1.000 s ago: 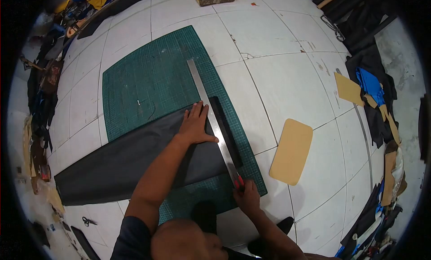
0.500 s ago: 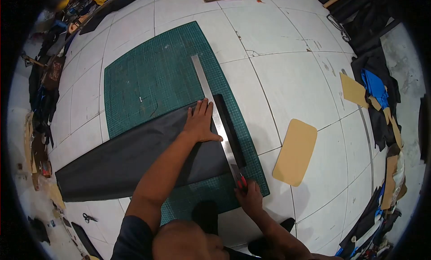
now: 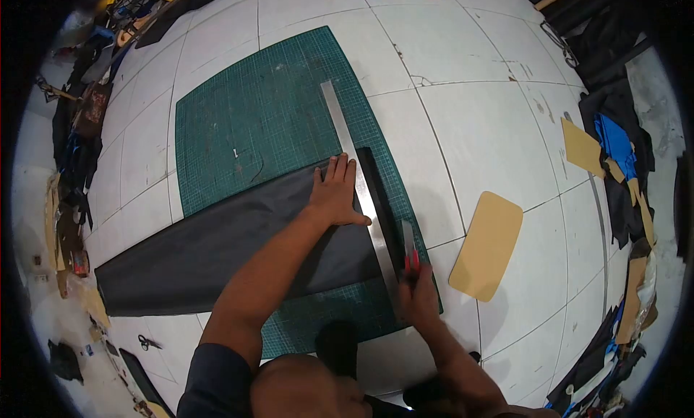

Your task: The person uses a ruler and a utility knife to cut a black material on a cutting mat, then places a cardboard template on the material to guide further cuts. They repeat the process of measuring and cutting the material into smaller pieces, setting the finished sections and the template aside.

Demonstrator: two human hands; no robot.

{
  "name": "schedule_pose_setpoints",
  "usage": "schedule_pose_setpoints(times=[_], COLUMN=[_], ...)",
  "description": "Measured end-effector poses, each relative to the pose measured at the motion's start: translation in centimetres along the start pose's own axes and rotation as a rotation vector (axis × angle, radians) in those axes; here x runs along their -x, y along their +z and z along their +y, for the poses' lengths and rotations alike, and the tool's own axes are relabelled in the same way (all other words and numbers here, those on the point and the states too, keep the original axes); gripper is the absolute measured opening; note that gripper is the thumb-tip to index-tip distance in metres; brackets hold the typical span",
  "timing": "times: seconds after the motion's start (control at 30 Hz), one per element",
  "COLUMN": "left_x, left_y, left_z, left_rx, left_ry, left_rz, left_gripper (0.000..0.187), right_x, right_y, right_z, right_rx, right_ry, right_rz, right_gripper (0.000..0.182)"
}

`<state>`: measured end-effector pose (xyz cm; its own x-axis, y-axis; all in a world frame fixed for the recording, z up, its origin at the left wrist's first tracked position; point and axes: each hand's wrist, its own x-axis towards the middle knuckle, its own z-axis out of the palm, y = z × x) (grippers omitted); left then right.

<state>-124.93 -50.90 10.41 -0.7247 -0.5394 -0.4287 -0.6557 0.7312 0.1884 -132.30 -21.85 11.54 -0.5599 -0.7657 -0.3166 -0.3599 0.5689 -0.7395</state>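
My left hand [image 3: 335,200] lies flat, fingers spread, over a sheet of black fabric [image 3: 210,255] and the edge of a long steel ruler [image 3: 338,122]. A narrow strip of the black material [image 3: 382,194] shows along the ruler's right side. My right hand [image 3: 421,299] grips a red utility knife [image 3: 411,261], its blade extended and pointing away from me, just right of the strip. Fabric and ruler rest on a green cutting mat [image 3: 253,122]. The ruler's near end is close to my right hand.
A tan rounded rectangular piece [image 3: 487,246] lies on the white tiled floor [image 3: 499,136] to the right. Scissors [image 3: 149,342] are at the lower left. Piled materials [image 3: 614,143] line the right side, and more clutter [image 3: 79,129] runs along the left.
My right hand has shifted right with the knife, whose blade has come away from the ruler's near end. My left hand stays pressed in place. The whole view has shifted slightly.
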Motion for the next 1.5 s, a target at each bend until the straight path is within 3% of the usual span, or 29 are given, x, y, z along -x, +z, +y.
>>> schedule_pose_setpoints(times=[0.07, 0.27, 0.37, 0.57, 0.93, 1.23, 1.5], left_x=[-0.2, -0.1, -0.4, -0.6, -0.9, -0.5, -0.6], left_y=[-0.2, -1.0, -1.1, -0.8, -0.5, -1.1, -0.6], left_z=[0.3, 0.6, 0.7, 0.5, 0.5, 1.0, 0.9], left_rx=[-0.001, -0.011, -0.008, -0.020, -0.025, -0.028, -0.031], left_ry=[-0.012, -0.044, -0.052, -0.056, -0.058, -0.064, -0.074], left_rz=[-0.010, -0.061, -0.078, -0.069, -0.049, -0.057, -0.075], left_gripper=[0.144, 0.143, 0.137, 0.127, 0.128, 0.146, 0.147], right_x=[-3.3, -12.2, -15.3, -17.1, -18.4, -10.0, 1.9], right_y=[-1.4, 1.2, 2.4, 4.8, 4.3, 0.8, -2.0], right_z=[-4.2, -7.9, -10.2, -9.4, -10.5, -7.8, -2.2], right_rx=[0.021, 0.222, 0.367, 0.333, 0.344, 0.347, 0.394], right_ry=[0.145, -0.034, 0.016, -0.137, -0.069, 0.062, 0.194], right_rz=[-0.109, -0.190, -0.188, -0.008, -0.149, -0.319, -0.434], right_gripper=[0.036, 0.033, 0.028, 0.021, 0.020, 0.022, 0.022])
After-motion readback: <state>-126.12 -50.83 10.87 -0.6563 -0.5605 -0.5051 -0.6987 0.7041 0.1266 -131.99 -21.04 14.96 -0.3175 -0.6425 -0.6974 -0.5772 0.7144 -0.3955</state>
